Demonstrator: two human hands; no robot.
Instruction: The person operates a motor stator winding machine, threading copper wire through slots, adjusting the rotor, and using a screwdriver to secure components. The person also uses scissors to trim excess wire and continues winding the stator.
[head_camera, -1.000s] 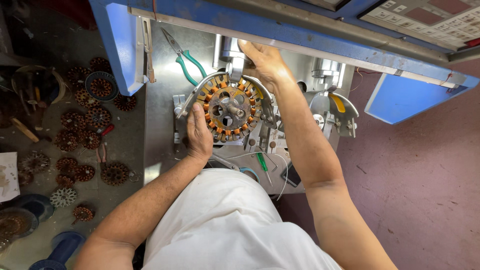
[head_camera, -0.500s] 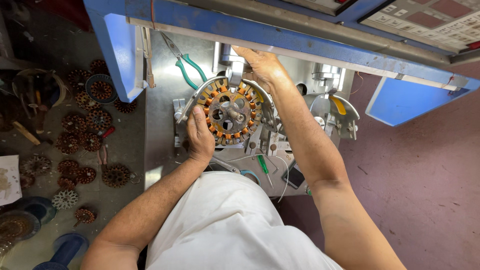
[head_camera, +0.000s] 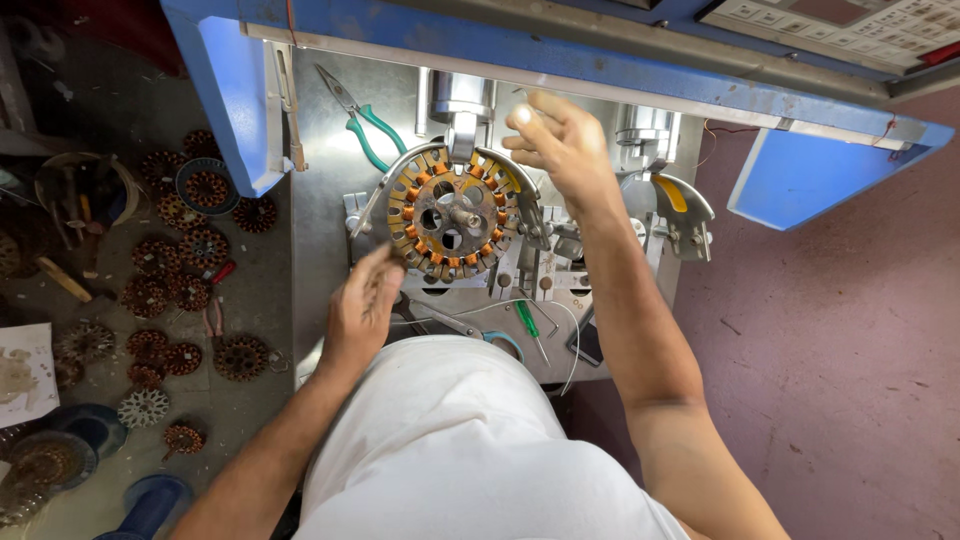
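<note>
At the centre of the frame we see a round stator (head_camera: 452, 214) with copper windings mounted on a steel machine bed (head_camera: 325, 210). Our left hand (head_camera: 362, 310) hovers just below it, fingers loosely curled; our right hand (head_camera: 560, 145) is raised at its upper right. Green-handled pliers (head_camera: 362, 122) lie at upper left, and loose wound stators (head_camera: 190, 270) litter the floor at left.

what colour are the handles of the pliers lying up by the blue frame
Green; the pliers lie on the metal bench in the head view, left of the wound stator.
</note>
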